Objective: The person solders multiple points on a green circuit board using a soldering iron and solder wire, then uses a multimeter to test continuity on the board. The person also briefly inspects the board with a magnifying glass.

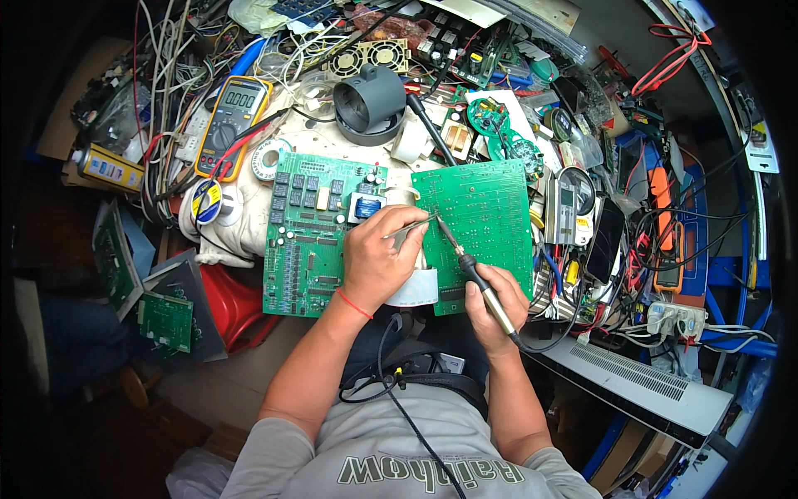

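The left hand pinches tweezers; the right hand grips a soldering iron. The green board, right of the frame's centre, seems light, stiff but fragile: better held by its edges.

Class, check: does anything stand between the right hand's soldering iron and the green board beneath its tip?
Nothing visible blocks the soldering iron in the right hand; the green board lies directly under its tip. Tweezers in the left hand end close beside the tip. Contact is unclear.
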`<state>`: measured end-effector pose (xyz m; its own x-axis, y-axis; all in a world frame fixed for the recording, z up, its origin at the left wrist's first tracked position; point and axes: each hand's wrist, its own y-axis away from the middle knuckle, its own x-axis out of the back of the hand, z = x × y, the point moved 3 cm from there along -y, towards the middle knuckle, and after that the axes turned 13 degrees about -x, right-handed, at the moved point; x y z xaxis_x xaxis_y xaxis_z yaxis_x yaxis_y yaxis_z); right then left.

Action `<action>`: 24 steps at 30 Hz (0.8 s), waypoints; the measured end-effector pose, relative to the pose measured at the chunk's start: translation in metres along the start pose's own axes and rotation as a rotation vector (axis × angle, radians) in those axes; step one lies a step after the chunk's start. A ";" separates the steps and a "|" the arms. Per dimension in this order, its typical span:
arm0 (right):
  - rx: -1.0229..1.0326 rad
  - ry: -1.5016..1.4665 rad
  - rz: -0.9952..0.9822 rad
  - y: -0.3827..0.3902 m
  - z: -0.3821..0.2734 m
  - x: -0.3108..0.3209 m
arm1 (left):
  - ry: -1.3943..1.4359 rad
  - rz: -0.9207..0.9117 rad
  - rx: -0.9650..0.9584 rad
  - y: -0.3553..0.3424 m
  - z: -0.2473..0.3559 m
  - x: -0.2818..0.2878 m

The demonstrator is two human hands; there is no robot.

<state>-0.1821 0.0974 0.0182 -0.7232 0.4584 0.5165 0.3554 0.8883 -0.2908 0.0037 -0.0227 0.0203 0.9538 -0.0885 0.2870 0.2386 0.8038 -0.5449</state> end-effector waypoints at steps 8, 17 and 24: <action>-0.015 -0.017 -0.004 0.000 0.002 0.000 | -0.003 -0.003 -0.035 0.000 -0.002 0.000; -0.026 -0.026 -0.008 0.000 0.001 0.001 | -0.017 -0.009 -0.053 -0.001 -0.001 0.000; -0.019 -0.006 -0.007 0.001 0.001 0.000 | -0.017 -0.012 -0.057 -0.001 0.000 0.000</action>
<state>-0.1830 0.0980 0.0170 -0.7293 0.4523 0.5134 0.3616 0.8918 -0.2720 0.0039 -0.0237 0.0207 0.9476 -0.0879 0.3072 0.2609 0.7676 -0.5854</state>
